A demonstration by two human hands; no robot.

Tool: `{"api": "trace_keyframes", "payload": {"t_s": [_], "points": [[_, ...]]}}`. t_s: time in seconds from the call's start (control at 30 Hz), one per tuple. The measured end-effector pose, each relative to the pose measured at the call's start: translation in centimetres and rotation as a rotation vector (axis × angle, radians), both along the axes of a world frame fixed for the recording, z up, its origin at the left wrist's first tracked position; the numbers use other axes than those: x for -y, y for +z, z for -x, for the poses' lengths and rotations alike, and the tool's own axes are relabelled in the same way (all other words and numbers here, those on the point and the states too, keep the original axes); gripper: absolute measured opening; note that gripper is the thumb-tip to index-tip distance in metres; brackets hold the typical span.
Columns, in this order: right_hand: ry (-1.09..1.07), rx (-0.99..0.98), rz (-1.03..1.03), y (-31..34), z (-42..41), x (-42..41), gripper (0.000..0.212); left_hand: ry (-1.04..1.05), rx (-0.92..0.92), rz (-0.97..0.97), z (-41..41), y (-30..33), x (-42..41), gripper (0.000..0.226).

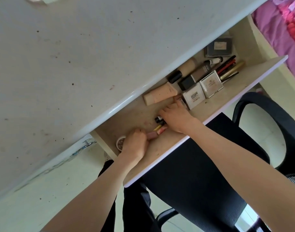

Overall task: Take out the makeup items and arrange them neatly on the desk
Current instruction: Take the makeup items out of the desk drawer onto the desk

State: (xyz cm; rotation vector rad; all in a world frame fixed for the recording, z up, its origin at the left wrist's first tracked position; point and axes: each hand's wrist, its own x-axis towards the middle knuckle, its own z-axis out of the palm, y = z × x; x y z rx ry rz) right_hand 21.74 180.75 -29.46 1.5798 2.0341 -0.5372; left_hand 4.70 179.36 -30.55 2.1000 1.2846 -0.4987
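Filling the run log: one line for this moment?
left hand: grips pink tube | right hand: on small items | drawer: open

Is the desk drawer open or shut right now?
Open: the drawer is pulled out from under the desk top, its makeup exposed, both hands inside.

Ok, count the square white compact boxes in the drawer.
2. One white compact box lies just past the right hand; the second compact sits beside it, towards the pencils. More may be hidden under the hands or the desk edge.
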Motion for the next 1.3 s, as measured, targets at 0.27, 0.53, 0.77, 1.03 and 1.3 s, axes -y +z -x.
{"api": "trace_keyframes", "payload": {"t_s": [0.27,0.53,0.77,1.03,1.3], "points": [[-0.281,-0.261,-0.171,1.6,-0.2,1.1,0.026,0.223,0.314,0.169,1.5,2.0,-0.8,0.008],[-1.184,-1.048,-0.065,8.3,0.6,2.9,0.003,0.436,0.630,0.436,1.7,8.3,-2.3,0.008],[-1.438,-1.464,0.023,12.4,3.1,-2.0,0.012,0.631,0.734,0.257,3.1,12.5,-6.7,0.005],[-1.404,-1.365,0.004,13.5,4.4,-13.0,0.010,0.964,0.680,0.396,1.4,13.0,-16.8,0.032],[-1.346,-1.102,-0.142,13.1,2.4,-22.1,0.022,0.922,0.738,0.286,-2.2,13.5,-25.3,0.030]]}}
